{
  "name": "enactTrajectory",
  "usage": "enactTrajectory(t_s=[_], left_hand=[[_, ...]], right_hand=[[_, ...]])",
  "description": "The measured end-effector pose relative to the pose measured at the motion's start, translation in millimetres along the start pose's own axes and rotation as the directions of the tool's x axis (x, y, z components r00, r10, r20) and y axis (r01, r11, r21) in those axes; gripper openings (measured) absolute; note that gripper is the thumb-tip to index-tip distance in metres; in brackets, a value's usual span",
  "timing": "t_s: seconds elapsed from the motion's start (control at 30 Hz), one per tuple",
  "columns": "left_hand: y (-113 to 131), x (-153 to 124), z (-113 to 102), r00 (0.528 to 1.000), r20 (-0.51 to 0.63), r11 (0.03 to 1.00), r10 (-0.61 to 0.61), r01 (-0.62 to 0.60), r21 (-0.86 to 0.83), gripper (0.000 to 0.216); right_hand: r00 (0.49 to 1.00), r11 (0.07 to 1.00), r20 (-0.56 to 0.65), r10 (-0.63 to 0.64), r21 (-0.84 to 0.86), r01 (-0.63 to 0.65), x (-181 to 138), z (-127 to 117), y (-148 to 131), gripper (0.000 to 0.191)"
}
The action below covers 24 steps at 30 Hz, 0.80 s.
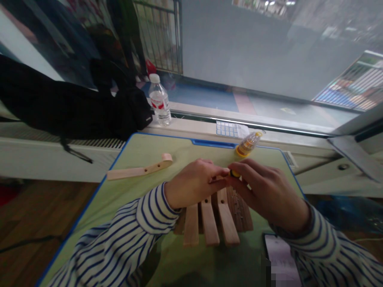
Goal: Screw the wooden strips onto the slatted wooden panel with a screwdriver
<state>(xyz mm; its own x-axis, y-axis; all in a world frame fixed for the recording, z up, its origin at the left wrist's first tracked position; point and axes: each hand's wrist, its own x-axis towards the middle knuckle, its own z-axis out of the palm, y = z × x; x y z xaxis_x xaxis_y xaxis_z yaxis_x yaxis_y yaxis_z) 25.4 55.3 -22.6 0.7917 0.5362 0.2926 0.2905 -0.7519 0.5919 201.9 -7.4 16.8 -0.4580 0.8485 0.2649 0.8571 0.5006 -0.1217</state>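
Both hands meet over a wooden slatted piece lying on the green table mat. My left hand is curled, its fingers pinching at the slats' far end. My right hand is closed round a small tool with a yellow-black end that touches the left fingertips. A loose curved wooden strip with holes lies to the left of the hands. A clear and yellow screwdriver-bit case lies at the mat's far edge, just beyond my right hand.
A water bottle stands on the white window sill beside a black bag. A blue grid card lies on the sill. A phone or paper rests at the near right. The table's left edge drops to a wooden floor.
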Motion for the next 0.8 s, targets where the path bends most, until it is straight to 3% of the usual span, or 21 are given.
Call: enactTrajectory(t_s=[0.17,0.3,0.47,0.8], left_hand=[[1,0,5,0.995,-0.081,0.997,-0.053,0.057,0.053,0.023],[1,0,6,0.995,-0.081,0.997,-0.065,0.069,0.047,0.026],[-1,1,7,0.997,-0.070,0.997,-0.030,0.035,0.070,0.031],[-2,0,3,1.000,0.011,1.000,0.013,-0.013,-0.015,0.028]], right_hand=[[0.999,1.000,0.054,0.006,0.008,-0.006,2,-5,1,0.027],[0.996,0.996,0.064,-0.069,0.052,0.066,1,-15,5,0.041],[0.985,0.987,0.095,-0.144,0.084,0.137,1,-16,8,0.036],[0.998,0.998,0.029,-0.061,0.024,0.060,0,-5,4,0.022]])
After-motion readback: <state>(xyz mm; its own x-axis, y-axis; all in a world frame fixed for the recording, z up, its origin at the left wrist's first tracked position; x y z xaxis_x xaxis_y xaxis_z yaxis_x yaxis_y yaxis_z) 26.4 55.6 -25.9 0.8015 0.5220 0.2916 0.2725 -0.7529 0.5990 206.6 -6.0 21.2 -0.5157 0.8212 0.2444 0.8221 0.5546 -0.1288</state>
